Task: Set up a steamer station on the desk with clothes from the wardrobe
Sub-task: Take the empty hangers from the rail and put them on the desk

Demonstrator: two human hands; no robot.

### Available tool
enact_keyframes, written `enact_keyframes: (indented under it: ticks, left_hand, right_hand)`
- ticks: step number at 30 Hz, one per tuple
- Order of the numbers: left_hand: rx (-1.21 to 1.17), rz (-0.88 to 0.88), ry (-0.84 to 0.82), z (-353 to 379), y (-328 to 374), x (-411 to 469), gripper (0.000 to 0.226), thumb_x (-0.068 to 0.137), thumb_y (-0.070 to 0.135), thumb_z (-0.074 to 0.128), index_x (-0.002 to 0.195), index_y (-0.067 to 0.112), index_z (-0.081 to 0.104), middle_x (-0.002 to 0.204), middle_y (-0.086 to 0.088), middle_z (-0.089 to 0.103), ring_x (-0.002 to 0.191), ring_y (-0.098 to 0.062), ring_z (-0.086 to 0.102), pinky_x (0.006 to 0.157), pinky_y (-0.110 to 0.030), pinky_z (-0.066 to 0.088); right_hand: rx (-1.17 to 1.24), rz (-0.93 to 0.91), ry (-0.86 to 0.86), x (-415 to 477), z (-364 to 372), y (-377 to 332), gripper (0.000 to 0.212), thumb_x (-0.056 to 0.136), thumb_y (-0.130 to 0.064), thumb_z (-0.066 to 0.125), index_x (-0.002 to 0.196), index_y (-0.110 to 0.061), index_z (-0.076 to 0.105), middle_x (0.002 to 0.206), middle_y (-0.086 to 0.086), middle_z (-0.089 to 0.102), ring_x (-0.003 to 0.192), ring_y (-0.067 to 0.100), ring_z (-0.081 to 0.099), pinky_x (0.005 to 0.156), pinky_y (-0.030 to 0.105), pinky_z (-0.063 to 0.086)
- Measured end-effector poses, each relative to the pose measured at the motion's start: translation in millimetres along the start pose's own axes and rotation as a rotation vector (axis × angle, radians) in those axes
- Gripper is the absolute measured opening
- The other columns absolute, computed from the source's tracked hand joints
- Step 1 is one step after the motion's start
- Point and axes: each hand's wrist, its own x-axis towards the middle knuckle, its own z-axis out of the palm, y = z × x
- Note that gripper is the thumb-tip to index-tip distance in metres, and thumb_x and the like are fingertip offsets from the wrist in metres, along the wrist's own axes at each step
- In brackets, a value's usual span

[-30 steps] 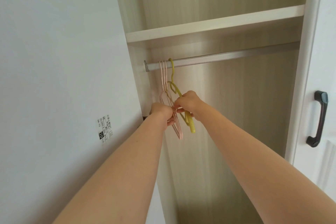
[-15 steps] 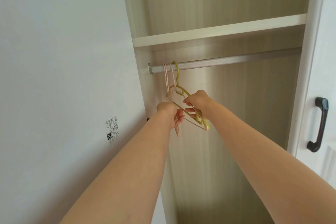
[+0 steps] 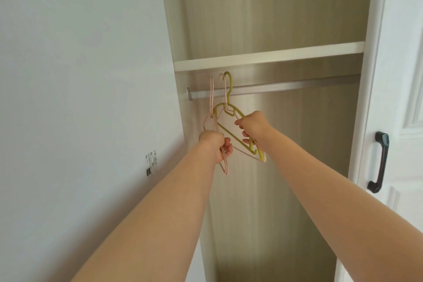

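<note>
Arms stretched upward, left hand (image 3: 214, 144) and right hand (image 3: 254, 127) both curled.

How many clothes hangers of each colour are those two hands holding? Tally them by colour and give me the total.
yellow-green plastic hanger: 1, gripped by the right hand together with one pink one
thin pink hangers: 2 that can be told apart, one gripped by the left hand
Total: 3 hangers

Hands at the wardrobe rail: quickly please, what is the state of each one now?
Left hand: closed, gripping pink hangers.
Right hand: closed, gripping the yellow-green hanger.
</note>
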Motion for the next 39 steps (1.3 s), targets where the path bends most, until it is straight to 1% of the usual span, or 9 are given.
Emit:
enact_keyframes:
  ticks: [5, 9, 13, 18, 24, 28, 32, 35, 39]
  left_hand:
    - [0.019, 0.026, 0.038, 7.3, -32.8, -29.5, 0.028, 0.094, -0.004, 0.028, 0.077, 0.007, 0.047, 0.071, -0.011, 0.049, 0.052, -0.016, 0.036, 0.051, -0.024, 0.038]
    - [0.071, 0.070, 0.080, 10.9, -64.1, -46.8, 0.027, 0.088, -0.010, 0.032, 0.085, 0.007, 0.053, 0.088, -0.015, 0.055, 0.057, -0.018, 0.042, 0.048, -0.026, 0.041]
    - [0.004, 0.047, 0.031, 5.6, -98.7, -75.1, 0.025, 0.091, -0.003, 0.032, 0.091, 0.009, 0.055, 0.080, -0.009, 0.052, 0.057, -0.017, 0.042, 0.048, -0.025, 0.040]
    - [0.018, 0.002, -0.013, -21.9, -159.5, -128.8, 0.024, 0.098, 0.004, 0.032, 0.095, 0.010, 0.056, 0.072, -0.004, 0.049, 0.051, -0.013, 0.038, 0.046, -0.023, 0.032]
    - [-0.001, -0.097, -0.089, -67.1, -238.4, -193.8, 0.023, 0.099, 0.005, 0.036, 0.099, 0.009, 0.058, 0.072, -0.002, 0.048, 0.050, -0.010, 0.038, 0.045, -0.020, 0.031]
    - [0.050, -0.107, -0.167, -105.0, -283.8, -244.3, 0.023, 0.098, 0.004, 0.038, 0.097, 0.011, 0.059, 0.076, -0.003, 0.049, 0.051, -0.010, 0.042, 0.045, -0.022, 0.033]
    - [0.091, -0.152, -0.242, -147.8, -320.1, -297.6, 0.022, 0.099, 0.004, 0.038, 0.099, 0.011, 0.059, 0.072, -0.002, 0.052, 0.051, -0.010, 0.043, 0.050, -0.022, 0.036]
    - [0.107, -0.235, -0.288, -178.4, -338.2, -327.6, 0.022, 0.098, 0.003, 0.039, 0.098, 0.011, 0.060, 0.071, -0.005, 0.053, 0.053, -0.011, 0.044, 0.052, -0.022, 0.038]
    - [0.111, -0.275, -0.337, -222.5, -352.1, -368.4, 0.023, 0.097, 0.000, 0.038, 0.100, 0.008, 0.059, 0.072, -0.004, 0.050, 0.051, -0.010, 0.043, 0.050, -0.021, 0.038]
  right_hand:
    - [0.018, 0.036, 0.084, -32.5, -8.7, 20.5, 0.013, 0.089, -0.011, 0.058, 0.097, -0.002, 0.062, 0.079, 0.008, 0.056, 0.068, 0.022, 0.050, 0.065, 0.036, 0.052]
    - [0.027, 0.056, 0.134, -65.9, -17.0, 44.5, 0.021, 0.089, -0.011, 0.057, 0.099, 0.005, 0.064, 0.080, 0.009, 0.054, 0.065, 0.023, 0.046, 0.065, 0.037, 0.047]
    - [0.026, 0.082, 0.189, -107.0, -26.0, 67.6, 0.030, 0.089, -0.011, 0.053, 0.106, 0.013, 0.060, 0.077, 0.009, 0.048, 0.064, 0.023, 0.039, 0.061, 0.035, 0.039]
    - [-0.015, 0.134, 0.187, -174.7, -30.9, 99.5, 0.010, 0.090, -0.016, 0.055, 0.085, -0.008, 0.058, 0.064, 0.005, 0.041, 0.058, 0.020, 0.039, 0.060, 0.034, 0.040]
    - [-0.080, 0.197, 0.219, -279.4, -29.0, 148.7, 0.027, 0.090, -0.017, 0.053, 0.066, -0.012, 0.041, 0.055, 0.000, 0.033, 0.053, 0.019, 0.033, 0.053, 0.028, 0.032]
    - [-0.123, 0.240, 0.242, -355.9, -14.5, 175.0, 0.020, 0.091, -0.019, 0.052, 0.072, -0.013, 0.048, 0.058, 0.003, 0.035, 0.055, 0.018, 0.033, 0.052, 0.028, 0.030]
    - [-0.150, 0.325, 0.272, -430.9, 8.4, 190.6, 0.026, 0.094, -0.021, 0.052, 0.071, -0.008, 0.049, 0.057, 0.000, 0.036, 0.052, 0.014, 0.031, 0.048, 0.025, 0.029]
    - [-0.137, 0.387, 0.314, -479.8, 24.8, 195.3, 0.030, 0.095, -0.022, 0.052, 0.086, 0.006, 0.058, 0.061, 0.002, 0.040, 0.050, 0.012, 0.033, 0.045, 0.024, 0.029]
    - [-0.163, 0.440, 0.390, -539.8, 43.7, 196.5, 0.028, 0.094, -0.021, 0.052, 0.093, 0.006, 0.061, 0.060, 0.001, 0.040, 0.048, 0.011, 0.031, 0.041, 0.021, 0.027]
